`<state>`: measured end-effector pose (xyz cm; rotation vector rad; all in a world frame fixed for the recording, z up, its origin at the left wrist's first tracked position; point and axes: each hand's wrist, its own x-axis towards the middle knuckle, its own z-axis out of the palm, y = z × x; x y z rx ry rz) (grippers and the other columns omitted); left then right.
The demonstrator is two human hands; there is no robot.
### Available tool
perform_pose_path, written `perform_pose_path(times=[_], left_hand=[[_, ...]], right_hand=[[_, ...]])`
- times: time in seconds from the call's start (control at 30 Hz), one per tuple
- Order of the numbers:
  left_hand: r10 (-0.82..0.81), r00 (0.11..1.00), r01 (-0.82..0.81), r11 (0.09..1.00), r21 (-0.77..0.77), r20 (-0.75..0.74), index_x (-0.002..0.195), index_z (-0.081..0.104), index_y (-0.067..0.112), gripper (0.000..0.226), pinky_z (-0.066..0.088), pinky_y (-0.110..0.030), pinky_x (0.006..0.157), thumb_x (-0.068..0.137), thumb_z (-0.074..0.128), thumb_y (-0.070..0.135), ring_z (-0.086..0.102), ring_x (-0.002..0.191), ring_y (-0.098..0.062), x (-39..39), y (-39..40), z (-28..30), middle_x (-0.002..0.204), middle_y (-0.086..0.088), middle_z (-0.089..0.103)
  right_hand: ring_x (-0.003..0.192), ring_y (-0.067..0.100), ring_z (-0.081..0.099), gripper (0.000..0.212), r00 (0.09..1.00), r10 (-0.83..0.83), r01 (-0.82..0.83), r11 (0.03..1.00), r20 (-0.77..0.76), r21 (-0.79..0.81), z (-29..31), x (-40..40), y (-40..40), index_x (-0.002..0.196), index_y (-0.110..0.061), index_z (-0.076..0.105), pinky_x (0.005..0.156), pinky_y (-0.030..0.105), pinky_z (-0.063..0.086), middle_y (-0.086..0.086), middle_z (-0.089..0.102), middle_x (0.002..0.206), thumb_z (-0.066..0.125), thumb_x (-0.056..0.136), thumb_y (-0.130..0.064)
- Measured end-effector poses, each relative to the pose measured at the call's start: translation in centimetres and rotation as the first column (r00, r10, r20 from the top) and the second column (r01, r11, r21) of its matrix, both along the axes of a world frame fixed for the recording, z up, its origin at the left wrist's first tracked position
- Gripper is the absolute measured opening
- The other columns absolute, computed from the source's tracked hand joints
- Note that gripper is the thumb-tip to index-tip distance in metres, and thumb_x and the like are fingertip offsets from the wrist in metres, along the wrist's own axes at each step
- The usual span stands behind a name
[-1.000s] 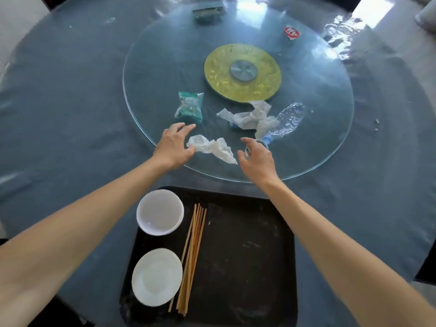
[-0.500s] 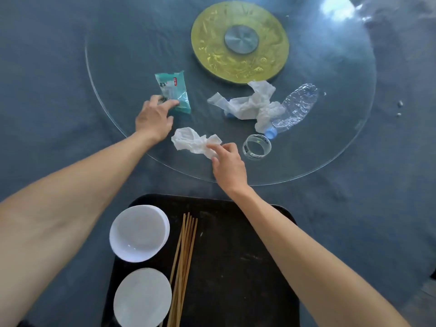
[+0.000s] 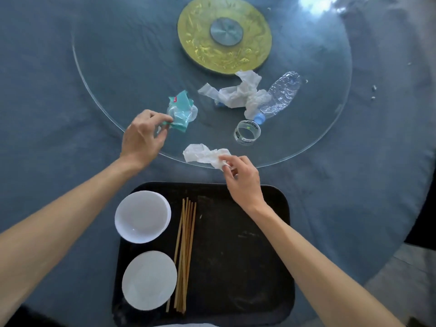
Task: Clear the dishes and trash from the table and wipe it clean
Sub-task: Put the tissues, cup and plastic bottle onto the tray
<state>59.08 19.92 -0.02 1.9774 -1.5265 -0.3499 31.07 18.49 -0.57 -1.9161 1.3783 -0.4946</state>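
My left hand [image 3: 144, 135] pinches a crumpled green plastic wrapper [image 3: 181, 110] and holds it just above the glass turntable [image 3: 99, 74]. My right hand [image 3: 243, 178] grips one end of a crumpled white napkin [image 3: 203, 155] at the turntable's near rim. Farther back lie a second bunch of white napkins [image 3: 238, 93], a crushed clear plastic bottle [image 3: 280, 96] with a blue cap and a clear plastic ring [image 3: 247, 132]. A black tray [image 3: 236, 267] in front of me carries a white bowl [image 3: 141, 217], a white plate [image 3: 149, 280] and several wooden chopsticks [image 3: 185, 253].
The round table wears a blue-grey cloth [image 3: 47, 102]. A gold disc [image 3: 224, 35] marks the turntable's hub. Small crumbs [image 3: 373, 92] lie on the cloth at the right. The table's edge curves away at the lower right, with floor [image 3: 401, 274] beyond.
My left hand has picked up the green wrapper and drawn it nearer, crumpling it. My right hand has taken the napkin's end and pulled it toward the near rim. The view has tilted down.
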Motion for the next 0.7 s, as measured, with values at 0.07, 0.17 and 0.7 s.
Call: perform_pose_path(times=[0.07,0.17,0.7], left_hand=[[-0.059,0.998,0.059,0.998,-0.024,0.001,0.11,0.074,0.019,0.02,0.057,-0.045,0.072,0.093,0.065,0.014,0.062,0.096,-0.027,-1.8,3.3,0.9,0.102,-0.004,0.066],[-0.148,0.989,0.148,0.989,-0.005,0.018,0.108,0.075,0.019,0.019,0.056,-0.043,0.076,0.091,0.069,0.011,0.062,0.098,-0.024,-5.2,7.9,1.2,0.106,-0.002,0.066],[-0.512,0.801,0.416,0.849,0.326,0.31,0.125,0.067,0.027,0.047,0.057,-0.034,0.059,0.081,0.083,0.021,0.062,0.097,-0.024,-15.2,15.5,-3.6,0.12,-0.01,0.065]], right_hand=[[0.083,0.003,0.064,0.025,1.0,-0.019,0.019,0.999,0.015,-0.028,0.8,-2.3,2.0,0.123,-0.021,0.072,0.078,0.017,0.055,0.0,0.064,0.103,0.067,0.1,-0.013],[0.086,0.005,0.065,0.03,0.996,-0.085,0.086,0.996,0.008,-0.038,1.3,-5.7,5.0,0.126,-0.019,0.069,0.078,0.014,0.053,-0.001,0.065,0.102,0.068,0.098,-0.01],[0.08,0.01,0.064,0.028,0.955,-0.177,0.197,0.979,-0.236,0.062,-3.1,-15.8,12.3,0.126,-0.021,0.069,0.081,0.033,0.062,-0.006,0.059,0.112,0.065,0.1,-0.012]])
